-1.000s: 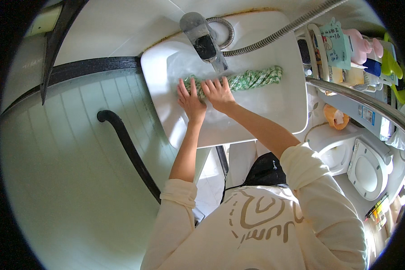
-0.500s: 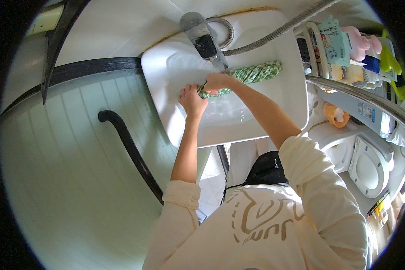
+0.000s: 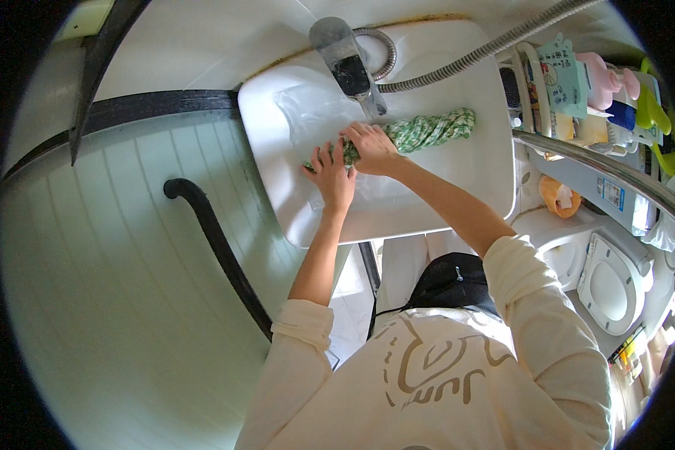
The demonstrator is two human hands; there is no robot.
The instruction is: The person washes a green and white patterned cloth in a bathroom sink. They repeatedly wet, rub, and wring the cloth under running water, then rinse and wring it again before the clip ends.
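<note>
well inside the sink rim, left hand and right hand grip green cloth.

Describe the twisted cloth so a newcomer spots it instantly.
Find the white sink at top centre. Just below its faucet, a rope-like cloth slants across, the left hand and right hand on it. Unlike the ribbed grey hose, it is patterned green and white.
</note>
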